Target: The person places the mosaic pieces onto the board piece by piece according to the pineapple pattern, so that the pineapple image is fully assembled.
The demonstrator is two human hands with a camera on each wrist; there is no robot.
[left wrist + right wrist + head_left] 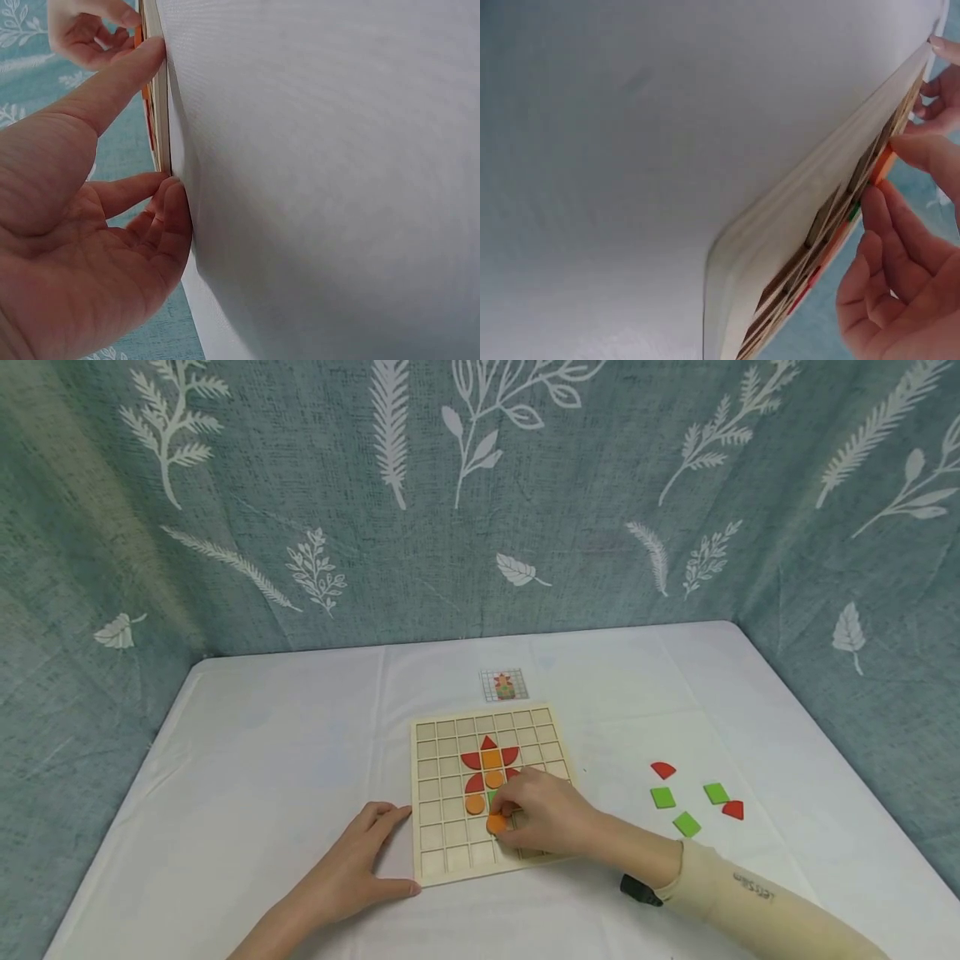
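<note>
So I'm standing here watching this mosaic thing, and the bit worth talking about is the flat, round orange disc (497,824) over the near part of the pale, wood-look gridded board (432,837), just nearer the person than a partly hidden green piece (491,797). The right hand (547,810) has it pinched by the edges between thumb and fingertips, so that grip is narrow. Can't tell if the disc is seated in a cell or slightly up. The left hand (352,860) is spread wide, thumb near the board's near left corner and fingertips farther along the same side, just touching the edge and holding no piece. My guess on handling: the disc is light, stiff and probably smooth, so it could skid or flip if you squeeze the rim unevenly. Take it at opposite points of the rim; pushing down on one side would likely tip it. It doesn't look fragile. The board seems rigid and not very heavy, so a sideways bump could slide it on the white cloth (300,760); best held by its frame. Careful around the flat orange disc already on the left (475,804), since a knuckle could easily nudge it.
</note>
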